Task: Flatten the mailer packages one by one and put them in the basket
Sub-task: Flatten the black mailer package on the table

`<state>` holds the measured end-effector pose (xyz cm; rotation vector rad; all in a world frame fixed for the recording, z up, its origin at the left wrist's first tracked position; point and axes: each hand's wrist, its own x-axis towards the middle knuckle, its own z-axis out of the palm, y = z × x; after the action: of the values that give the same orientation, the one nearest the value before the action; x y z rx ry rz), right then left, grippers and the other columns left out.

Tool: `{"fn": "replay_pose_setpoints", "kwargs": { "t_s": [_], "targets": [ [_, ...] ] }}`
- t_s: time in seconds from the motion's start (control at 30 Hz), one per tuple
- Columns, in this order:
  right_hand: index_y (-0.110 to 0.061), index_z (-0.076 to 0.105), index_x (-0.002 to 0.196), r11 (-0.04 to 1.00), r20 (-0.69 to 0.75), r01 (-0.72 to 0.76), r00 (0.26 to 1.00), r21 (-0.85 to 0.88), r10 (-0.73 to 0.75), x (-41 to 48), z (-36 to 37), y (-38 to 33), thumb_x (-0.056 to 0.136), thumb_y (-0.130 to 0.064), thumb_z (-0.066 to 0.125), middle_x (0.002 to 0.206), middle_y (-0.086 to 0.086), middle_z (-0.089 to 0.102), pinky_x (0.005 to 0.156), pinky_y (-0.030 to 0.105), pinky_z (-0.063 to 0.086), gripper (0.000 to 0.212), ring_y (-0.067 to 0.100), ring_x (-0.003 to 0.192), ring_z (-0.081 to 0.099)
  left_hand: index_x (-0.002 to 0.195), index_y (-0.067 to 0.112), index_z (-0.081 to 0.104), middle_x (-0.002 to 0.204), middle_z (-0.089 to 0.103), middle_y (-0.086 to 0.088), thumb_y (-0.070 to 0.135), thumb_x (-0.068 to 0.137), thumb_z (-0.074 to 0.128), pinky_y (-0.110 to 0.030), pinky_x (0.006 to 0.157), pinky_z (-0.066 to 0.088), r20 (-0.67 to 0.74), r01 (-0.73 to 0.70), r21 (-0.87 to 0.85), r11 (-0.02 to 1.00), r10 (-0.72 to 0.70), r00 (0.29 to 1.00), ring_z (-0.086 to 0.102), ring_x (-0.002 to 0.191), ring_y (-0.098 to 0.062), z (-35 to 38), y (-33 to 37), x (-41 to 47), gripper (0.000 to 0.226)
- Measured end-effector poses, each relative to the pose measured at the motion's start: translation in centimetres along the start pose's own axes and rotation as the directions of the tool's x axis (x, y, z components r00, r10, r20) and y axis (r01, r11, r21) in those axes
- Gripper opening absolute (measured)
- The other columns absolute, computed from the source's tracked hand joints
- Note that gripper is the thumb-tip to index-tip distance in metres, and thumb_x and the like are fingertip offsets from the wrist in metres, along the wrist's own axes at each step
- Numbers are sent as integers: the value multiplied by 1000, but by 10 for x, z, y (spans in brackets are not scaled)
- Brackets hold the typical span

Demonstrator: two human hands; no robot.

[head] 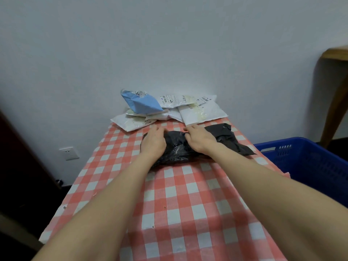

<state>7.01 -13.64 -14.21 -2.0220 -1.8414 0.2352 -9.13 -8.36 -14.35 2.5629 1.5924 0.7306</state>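
A crumpled black mailer (180, 147) lies across the middle of the table with the red and white checked cloth (180, 200). My left hand (153, 141) lies palm down on its left end, fingers fairly straight. My right hand (200, 138) rests on the mailer's middle, with its fingertips bent into a fold of the plastic. Behind them, against the wall, sits a pile of several white mailers (199, 112) with a blue mailer (143, 102) on top at the left. The blue basket (308, 159) stands to the right of the table, below its edge.
A white wall closes off the far end of the table. A wooden table leg (337, 102) stands at the far right behind the basket. A wall socket (68, 153) is low on the left. Dark furniture borders the left side.
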Motion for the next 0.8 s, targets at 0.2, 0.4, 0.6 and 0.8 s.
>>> {"fn": "replay_pose_setpoints", "kwargs": {
  "t_s": [0.2,0.4,0.6,0.8],
  "targets": [
    [-12,15,153,995,60,40,998,-94,-34,21,10,-14,103,-29,26,160,2,14,119,41,15,54,29,148,4,138,9,40,139,40,-9,6,96,36,-41,98,41,102,-25,-15,1000,27,994,45,122,-29,13,13,7,43],
    [-16,7,155,982,188,67,982,-177,-33,31,29,-19,102,-33,22,162,2,5,120,45,5,57,29,148,-7,136,9,37,137,46,-11,11,98,34,-38,95,37,165,111,-96,989,-94,982,46,122,-29,24,15,14,39],
    [-27,3,155,977,226,65,974,-202,-19,27,47,-10,102,-43,16,162,-1,-2,119,50,-1,56,30,148,-8,142,8,35,144,41,-12,26,101,31,-41,107,32,224,116,-107,987,-90,970,40,130,-28,42,-5,10,44],
    [-33,-3,153,972,240,41,971,-230,16,25,57,-4,101,-48,14,162,3,-6,119,49,-6,57,31,147,-13,153,22,10,161,6,-2,37,103,19,-46,119,6,326,59,30,998,-65,943,1,148,-19,54,-18,6,53]
  ]
}}
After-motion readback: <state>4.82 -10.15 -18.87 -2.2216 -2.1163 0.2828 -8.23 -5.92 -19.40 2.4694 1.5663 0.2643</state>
